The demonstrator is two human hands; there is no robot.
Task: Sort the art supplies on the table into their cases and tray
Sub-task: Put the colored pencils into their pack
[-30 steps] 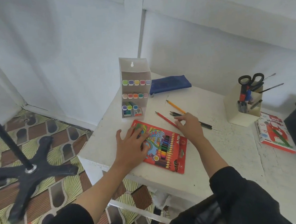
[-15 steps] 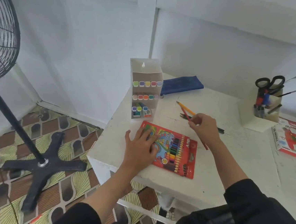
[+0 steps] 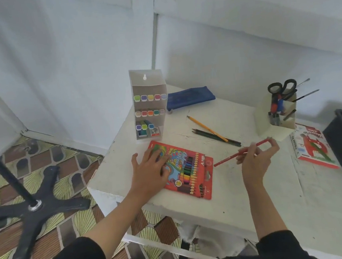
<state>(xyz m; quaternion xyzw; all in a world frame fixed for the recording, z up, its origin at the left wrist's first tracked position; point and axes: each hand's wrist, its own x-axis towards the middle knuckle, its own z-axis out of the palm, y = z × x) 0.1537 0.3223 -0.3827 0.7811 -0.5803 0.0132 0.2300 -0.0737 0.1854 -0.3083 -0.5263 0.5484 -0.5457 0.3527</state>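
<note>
A person's left hand (image 3: 149, 171) lies flat, fingers spread, on the red coloured-pencil box (image 3: 196, 166) near the front edge of the white counter (image 3: 235, 202), while the right hand (image 3: 254, 161) pinches a red pencil (image 3: 229, 158) just right of the box. A yellow pencil (image 3: 205, 127) and two dark pencils (image 3: 210, 135) lie farther back, near the marker case (image 3: 147, 85).

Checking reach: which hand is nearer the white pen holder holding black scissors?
Right. The right hand, pinching a red pencil, is in front of the white pen holder; the left hand lies on the red coloured-pencil case, farther left.
</note>
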